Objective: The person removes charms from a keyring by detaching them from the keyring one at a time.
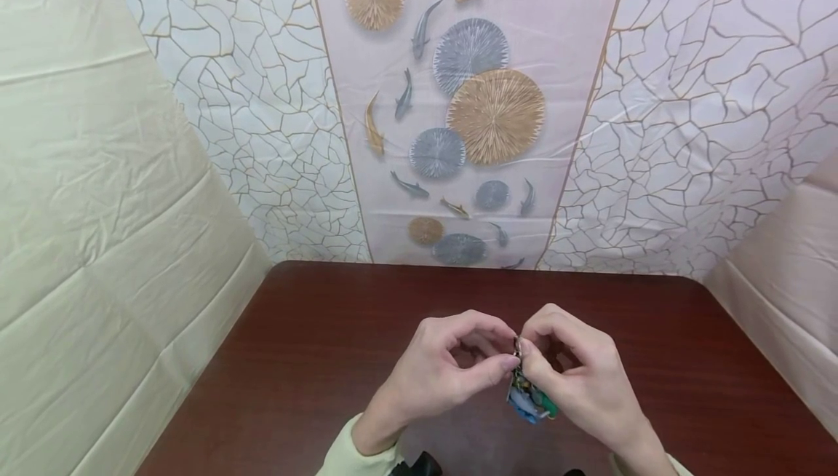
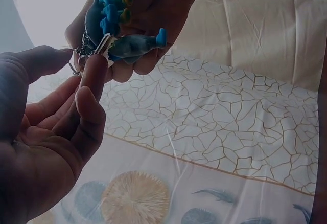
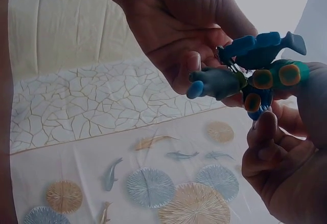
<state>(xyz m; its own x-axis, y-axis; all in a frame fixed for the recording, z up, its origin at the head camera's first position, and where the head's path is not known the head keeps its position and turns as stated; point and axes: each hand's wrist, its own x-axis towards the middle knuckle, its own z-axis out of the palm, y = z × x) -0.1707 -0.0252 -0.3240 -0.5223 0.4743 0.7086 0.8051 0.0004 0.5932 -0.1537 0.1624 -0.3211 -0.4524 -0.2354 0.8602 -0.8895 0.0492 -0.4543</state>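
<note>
A keychain [image 1: 526,402] with several small blue, green and grey figure charms hangs between my hands, a little above the table. My left hand [image 1: 440,368] pinches its metal ring [image 2: 75,69] between thumb and fingertips. Opposite it, my right hand [image 1: 584,373] pinches the keychain's top end, its thumb close to the left fingertips. Seen from the left wrist, a grey charm with a blue tip [image 2: 137,46] sticks out sideways by a small metal clasp [image 2: 103,44]. Orange-ended charm parts [image 3: 289,74] face the right wrist camera. Fingers hide part of the chain.
Both hands are over a dark reddish-brown table [image 1: 314,359]. Behind it hangs a patterned cloth [image 1: 458,192] with fish and round motifs, and cream cloth [image 1: 98,207] drapes down the left side. Small black objects [image 1: 425,464] show at the bottom edge.
</note>
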